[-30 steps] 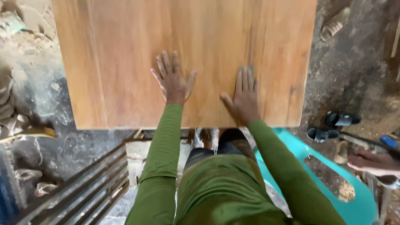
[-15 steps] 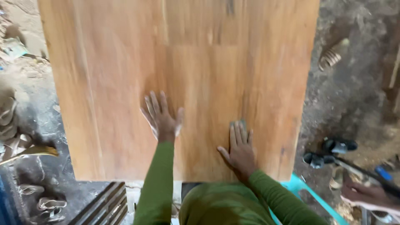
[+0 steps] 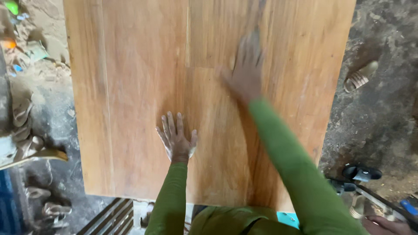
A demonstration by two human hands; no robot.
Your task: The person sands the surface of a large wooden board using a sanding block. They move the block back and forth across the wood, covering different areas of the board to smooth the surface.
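Head view, looking straight down. Wooden panel: large, flat, orange-brown, glued up from several boards with lengthwise seams visible; it fills most of the view and its near edge lies just in front of my body. My left hand lies palm-down on the panel, toward its near edge and roughly at mid-width, fingers spread and fully extended, thumb out to the side; it grasps nothing, only presses flat on the wood. My right hand is farther up the panel, past the left hand and toward the panel's right half, arm stretched out in a green sleeve. It is motion-blurred; the fingers appear extended over the surface, but I cannot tell whether anything is under the palm or whether it touches the wood. Surroundings, all referenced to the panel: right of its right edge, dark dirt floor with a light slatted sandal lying apart from the panel; nearer the panel's near-right corner, a pair of black sandals. Below that corner, a piece of turquoise plastic, and at the picture's bottom right another person's hand, partly cut off. Left of the panel, dusty ground with scraps and wood shavings. Under the near edge, grey metal bars.
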